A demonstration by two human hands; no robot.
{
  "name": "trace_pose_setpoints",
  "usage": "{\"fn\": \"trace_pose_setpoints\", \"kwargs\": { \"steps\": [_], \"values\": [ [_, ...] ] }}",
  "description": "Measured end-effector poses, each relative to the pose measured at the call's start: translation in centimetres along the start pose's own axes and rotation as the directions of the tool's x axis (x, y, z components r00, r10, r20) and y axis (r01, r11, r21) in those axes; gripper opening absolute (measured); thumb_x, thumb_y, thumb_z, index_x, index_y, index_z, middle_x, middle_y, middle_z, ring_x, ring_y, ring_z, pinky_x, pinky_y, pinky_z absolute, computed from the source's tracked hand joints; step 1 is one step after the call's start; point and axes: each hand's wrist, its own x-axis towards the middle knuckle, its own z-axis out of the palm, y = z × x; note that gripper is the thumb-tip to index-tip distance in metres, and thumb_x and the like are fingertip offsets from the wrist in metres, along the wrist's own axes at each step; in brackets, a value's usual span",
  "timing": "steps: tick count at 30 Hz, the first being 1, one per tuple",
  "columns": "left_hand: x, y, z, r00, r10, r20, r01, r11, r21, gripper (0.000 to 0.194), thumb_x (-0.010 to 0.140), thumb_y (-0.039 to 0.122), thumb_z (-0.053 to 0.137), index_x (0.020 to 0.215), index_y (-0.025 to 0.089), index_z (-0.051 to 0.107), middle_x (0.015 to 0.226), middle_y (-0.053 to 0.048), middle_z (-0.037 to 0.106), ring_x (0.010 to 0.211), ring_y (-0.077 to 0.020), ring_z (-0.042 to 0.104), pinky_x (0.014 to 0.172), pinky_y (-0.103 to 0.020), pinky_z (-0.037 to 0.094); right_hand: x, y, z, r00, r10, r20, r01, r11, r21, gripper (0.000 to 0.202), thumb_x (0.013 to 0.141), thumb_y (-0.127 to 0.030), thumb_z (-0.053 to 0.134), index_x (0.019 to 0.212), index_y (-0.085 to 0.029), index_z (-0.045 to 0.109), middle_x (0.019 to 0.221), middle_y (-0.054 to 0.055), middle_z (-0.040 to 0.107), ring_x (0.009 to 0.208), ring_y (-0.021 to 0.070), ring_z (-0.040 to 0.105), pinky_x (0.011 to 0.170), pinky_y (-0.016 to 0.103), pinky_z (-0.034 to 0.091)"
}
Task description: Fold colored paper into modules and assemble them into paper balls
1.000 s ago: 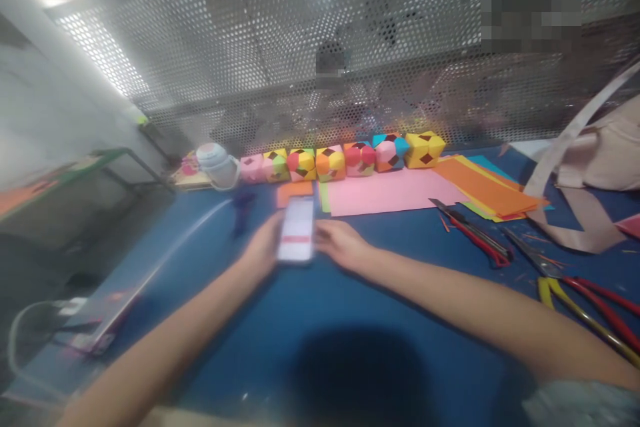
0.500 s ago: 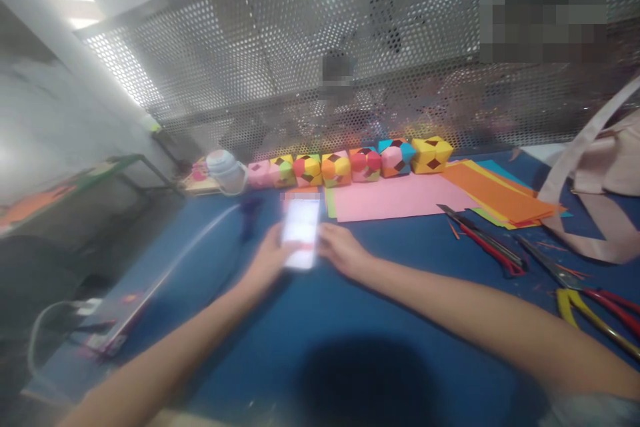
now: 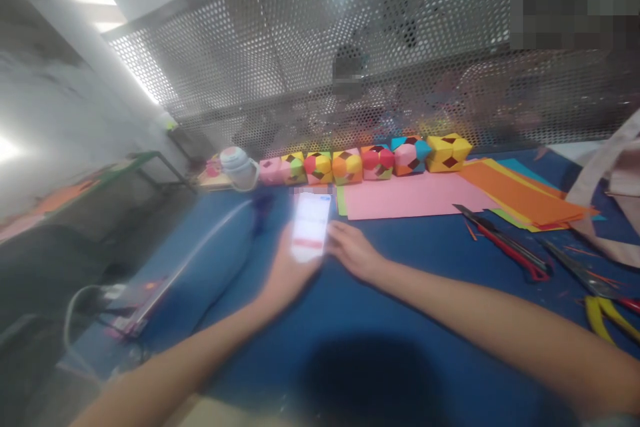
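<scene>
1. Left hand (image 3: 291,271): one, gripping the smartphone (image 3: 311,221) at its lower end. Changed: half a second ago my thumb lay across the lower screen; now it is off it.
2. Meaning of that change: the red band (image 3: 307,243) low on the lit screen is uncovered, and I judge that this hand bears most of the phone's weight. Lettering too blurred to read.
3. Right hand (image 3: 356,250): one, fingers partly curled, tips at the phone's right edge. Whether they press on it or merely sit beside it, I cannot tell.
4. Smartphone: one, screen towards me, between my two hands, above the blue tabletop (image 3: 260,355).
5. Folded-paper cubes (image 3: 347,168): seven, mixed colours, in a row beyond the phone, most of them to its right.
6. Pink paper sheet (image 3: 415,199): right of the phone, near the cubes. A green edge shows at its left end.
7. Orange paper strips (image 3: 530,197): farther right of the phone, fanned with yellow, green and blue ones.
8. Utility knife (image 3: 515,250): one, red and black, right of the phone, blade pointing away from me.
9. Yellow-handled scissors (image 3: 600,313): one pair, well right of the phone and nearer to me than the knife.
10. White lidded container (image 3: 242,168): one, beyond the phone and to its left.
11. Perforated metal screen (image 3: 215,57): behind the phone and the cubes.
</scene>
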Motion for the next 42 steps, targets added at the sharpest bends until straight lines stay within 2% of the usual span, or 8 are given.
{"fn": "trace_pose_setpoints", "kwargs": {
  "steps": [9, 20, 27, 32, 38, 42],
  "values": [
    [-0.7, -0.3, 0.4, 0.999, 0.035, -0.032, -0.033, 0.997, 0.071, 0.068, 0.069, 0.015, 0.066, 0.132, 0.019, 0.04, 0.127, -0.012, 0.053, 0.111, -0.0227, 0.056, 0.099, -0.04, 0.043, -0.1, 0.1, -0.1, 1.0, 0.004, 0.005, -0.004, 1.0, 0.011, 0.036, 0.056, -0.043, 0.084, 0.076, -0.017, 0.069, 0.084, 0.004, 0.073, 0.082, 0.0196, 0.066, 0.074, 0.032, 0.05],
    [-1.2, -0.8, 0.2, 1.0, 0.007, -0.024, -0.005, 0.995, 0.096, 0.07, 0.072, 0.017, 0.065, 0.135, 0.02, 0.036, 0.132, -0.012, 0.049, 0.115, -0.0236, 0.053, 0.101, -0.04, 0.042, -0.2, 0.2, -0.1, 1.0, 0.02, -0.002, -0.02, 0.999, 0.03, 0.038, 0.053, -0.044, 0.085, 0.077, -0.018, 0.071, 0.084, 0.005, 0.073, 0.083, 0.0197, 0.066, 0.073, 0.031, 0.051],
    [-0.9, -1.0, 0.1, 1.0, 0.022, -0.019, -0.021, 0.996, 0.09, 0.07, 0.069, 0.017, 0.068, 0.133, 0.02, 0.038, 0.124, -0.011, 0.054, 0.107, -0.0226, 0.057, 0.096, -0.04, 0.046, -0.5, 0.3, 0.3, 1.0, 0.03, -0.004, -0.03, 0.999, 0.044, 0.038, 0.054, -0.043, 0.085, 0.075, -0.017, 0.069, 0.081, 0.004, 0.072, 0.078, 0.0196, 0.066, 0.075, 0.034, 0.052],
    [-0.8, -1.5, 0.1, 0.998, 0.06, -0.025, -0.056, 0.986, 0.159, 0.075, 0.061, 0.018, 0.076, 0.128, 0.019, 0.042, 0.122, -0.01, 0.053, 0.11, -0.0249, 0.055, 0.096, -0.042, 0.045, -0.7, 0.5, 0.6, 1.0, 0.028, -0.006, -0.027, 0.998, 0.055, 0.036, 0.056, -0.041, 0.084, 0.075, -0.017, 0.067, 0.083, 0.005, 0.071, 0.082, 0.0207, 0.066, 0.078, 0.036, 0.052],
    [-0.6, -1.8, 0.0, 0.994, 0.092, -0.058, -0.064, 0.926, 0.371, 0.076, 0.057, 0.02, 0.077, 0.125, 0.017, 0.043, 0.116, -0.01, 0.053, 0.109, -0.0281, 0.052, 0.096, -0.048, 0.044, -0.9, 0.8, 1.0, 1.0, 0.016, -0.018, -0.014, 0.997, 0.076, 0.034, 0.059, -0.041, 0.082, 0.075, -0.017, 0.065, 0.083, 0.005, 0.071, 0.087, 0.0215, 0.066, 0.079, 0.036, 0.052],
    [-0.4, -1.9, -0.1, 0.993, 0.114, -0.037, -0.088, 0.904, 0.418, 0.071, 0.055, 0.018, 0.076, 0.119, 0.017, 0.047, 0.109, -0.01, 0.056, 0.102, -0.0279, 0.054, 0.091, -0.048, 0.046, -1.0, 1.1, 1.1, 1.0, 0.015, -0.021, -0.013, 0.996, 0.089, 0.035, 0.058, -0.041, 0.082, 0.075, -0.017, 0.064, 0.084, 0.005, 0.071, 0.089, 0.0215, 0.065, 0.079, 0.035, 0.051]
  ]
}}
